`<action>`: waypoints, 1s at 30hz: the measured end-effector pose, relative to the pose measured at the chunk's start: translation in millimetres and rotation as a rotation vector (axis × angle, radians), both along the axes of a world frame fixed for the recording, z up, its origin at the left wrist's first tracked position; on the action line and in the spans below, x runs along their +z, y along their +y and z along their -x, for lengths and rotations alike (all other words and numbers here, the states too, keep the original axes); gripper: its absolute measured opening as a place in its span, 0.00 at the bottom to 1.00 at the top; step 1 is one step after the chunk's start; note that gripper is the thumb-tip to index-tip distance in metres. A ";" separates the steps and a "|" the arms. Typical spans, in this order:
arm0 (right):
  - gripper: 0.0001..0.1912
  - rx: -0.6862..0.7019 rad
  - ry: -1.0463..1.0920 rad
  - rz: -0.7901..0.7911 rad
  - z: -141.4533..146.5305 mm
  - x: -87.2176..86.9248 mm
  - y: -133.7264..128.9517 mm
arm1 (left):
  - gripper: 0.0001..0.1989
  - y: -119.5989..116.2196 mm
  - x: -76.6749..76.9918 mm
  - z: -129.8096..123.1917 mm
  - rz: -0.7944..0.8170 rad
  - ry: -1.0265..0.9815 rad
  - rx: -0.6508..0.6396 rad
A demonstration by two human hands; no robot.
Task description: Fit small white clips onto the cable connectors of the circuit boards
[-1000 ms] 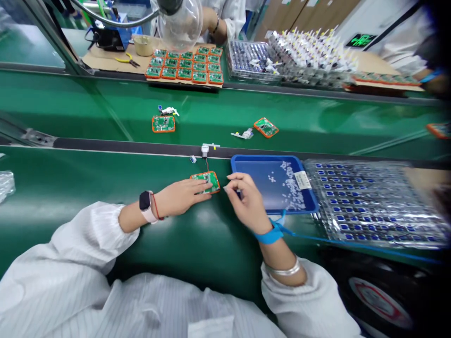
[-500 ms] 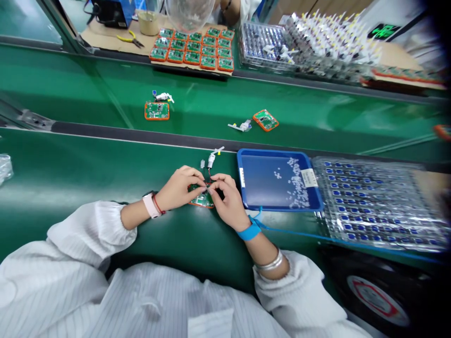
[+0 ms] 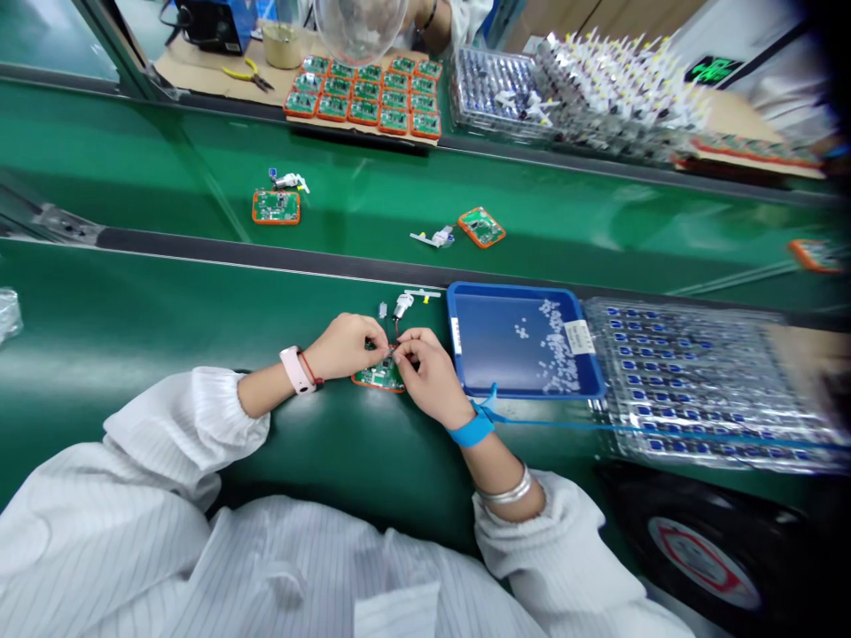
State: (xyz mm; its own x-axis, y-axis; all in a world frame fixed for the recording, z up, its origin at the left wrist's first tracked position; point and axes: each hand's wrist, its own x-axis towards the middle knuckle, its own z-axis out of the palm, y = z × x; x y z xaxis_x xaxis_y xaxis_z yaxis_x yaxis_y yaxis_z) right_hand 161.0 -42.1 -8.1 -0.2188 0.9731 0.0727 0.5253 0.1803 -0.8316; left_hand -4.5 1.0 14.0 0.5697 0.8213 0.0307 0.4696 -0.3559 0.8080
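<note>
A green circuit board in an orange frame lies on the green table in front of me, partly covered by my fingers. My left hand is closed in a pinch at the board's upper edge. Close beside it, my right hand pinches at the same spot, thumb and index finger together. What sits between the fingertips is too small to make out. Thin dark and red wires run up from there to a small motor with a white plastic piece. Left of the motor lies a small clear-and-grey part.
Right of my hands stands a blue tray with small white pieces, then stacked clear trays of blue parts. A blue wrist cord trails right. Beyond, a green belt carries framed boards and motors. Another person's arm shows behind.
The boards and motors on the belt have shifted left. The motor's white piece by my hands has swung toward the right. My left fingers have curled in more; both hands stay at the board.
</note>
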 end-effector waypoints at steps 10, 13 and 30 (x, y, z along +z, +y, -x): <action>0.07 -0.402 -0.207 -0.365 -95.5 17.9 18.6 | 0.31 -14.5 -8.0 22.4 -0.241 0.174 -0.210; 0.07 -0.542 -0.314 -0.305 -151.3 -0.7 35.9 | 0.31 -18.3 -9.9 20.5 -0.290 0.218 -0.231; 0.06 -0.370 -0.456 -0.250 -186.1 -24.7 56.4 | 0.26 -13.5 -9.3 14.5 -0.195 0.106 -0.209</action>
State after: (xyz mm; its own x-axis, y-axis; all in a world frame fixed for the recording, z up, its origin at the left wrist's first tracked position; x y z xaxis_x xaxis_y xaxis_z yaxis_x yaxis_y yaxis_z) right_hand 347.1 14.3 -32.9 0.0656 0.9560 0.2859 0.8810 0.0790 -0.4664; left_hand -19.0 -12.5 4.7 0.7344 0.6703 0.1069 0.4481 -0.5971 0.6653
